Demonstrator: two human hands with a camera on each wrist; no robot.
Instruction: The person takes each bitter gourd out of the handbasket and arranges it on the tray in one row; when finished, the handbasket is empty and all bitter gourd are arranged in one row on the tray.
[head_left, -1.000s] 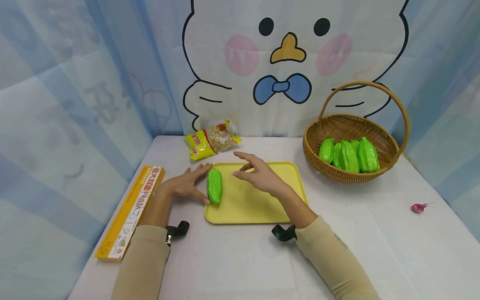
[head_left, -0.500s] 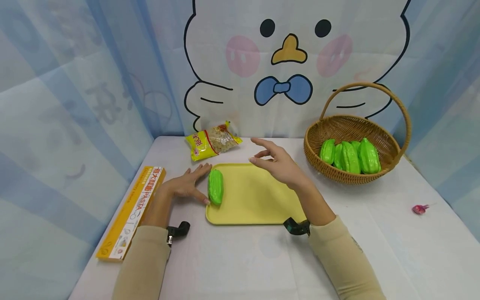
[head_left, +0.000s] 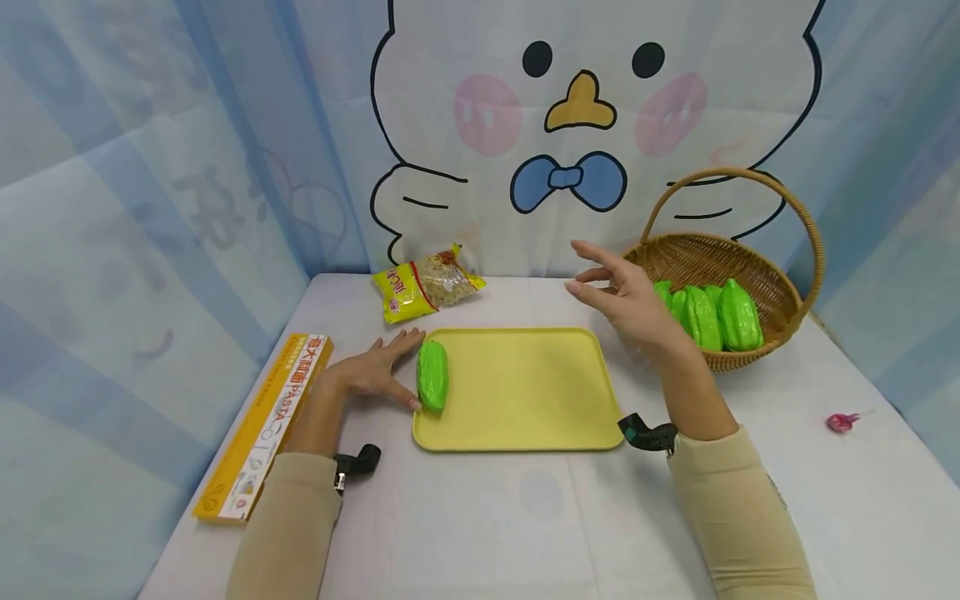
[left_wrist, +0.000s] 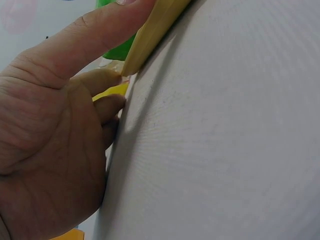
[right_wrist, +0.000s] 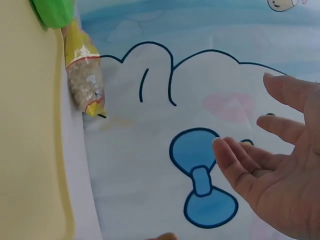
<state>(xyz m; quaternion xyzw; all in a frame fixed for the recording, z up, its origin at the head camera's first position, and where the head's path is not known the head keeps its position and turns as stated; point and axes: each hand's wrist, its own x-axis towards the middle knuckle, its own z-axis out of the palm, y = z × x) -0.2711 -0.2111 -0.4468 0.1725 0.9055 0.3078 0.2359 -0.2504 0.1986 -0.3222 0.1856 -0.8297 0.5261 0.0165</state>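
A yellow tray (head_left: 528, 392) lies mid-table, with a green, ridged fruit-like piece (head_left: 432, 377) near its left edge. My left hand (head_left: 367, 371) rests at that edge, fingers spread and straight; thumb and fingertips touch the rim. In the left wrist view its thumb (left_wrist: 95, 40) lies along the tray's edge. Raised in the air beyond the tray's right corner is my right hand (head_left: 633, 304), fingers loosely extended and holding nothing, as the right wrist view confirms. Just behind it stands a wicker basket (head_left: 765, 262) holding several similar green pieces (head_left: 738, 317), partly hidden by the hand.
A yellow bag of dry food (head_left: 427, 285) lies behind the tray. On the left, beside my forearm, is a long pasta box (head_left: 262, 425). A small reddish item (head_left: 842, 422) sits at the right of the white table. Patterned curtains surround the back and sides.
My right hand has moved from above the tray toward the right and back, up to the basket. The left hand, tray and green piece have stayed in place.
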